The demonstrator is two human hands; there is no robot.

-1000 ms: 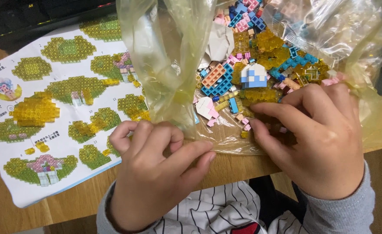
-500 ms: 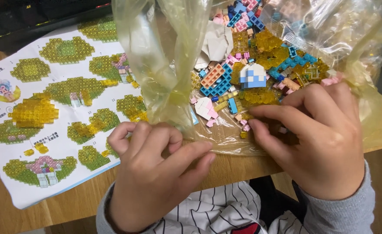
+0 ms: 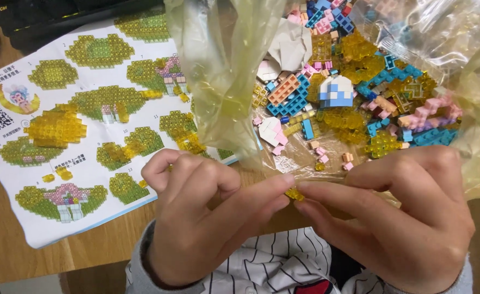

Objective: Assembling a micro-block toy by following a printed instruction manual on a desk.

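My left hand (image 3: 207, 218) and my right hand (image 3: 398, 218) meet at the table's near edge, fingertips pinching a tiny clear yellow brick (image 3: 294, 194) between them. Just beyond the fingers lies an open clear plastic bag (image 3: 223, 81) holding several small bricks (image 3: 354, 92) in yellow, blue, pink and white. To the left lies a printed instruction sheet (image 3: 11, 147) with a partly built clear yellow brick piece (image 3: 55, 128) resting on it.
A few loose yellow bricks (image 3: 60, 174) lie on the sheet. The wooden table (image 3: 0, 245) runs under everything; its front edge is just below my hands. A dark keyboard (image 3: 49, 22) sits at the far left top. My striped shirt shows at the bottom.
Both hands have come together at the table edge and now pinch the small yellow brick; the right fingers have left the bag's contents.
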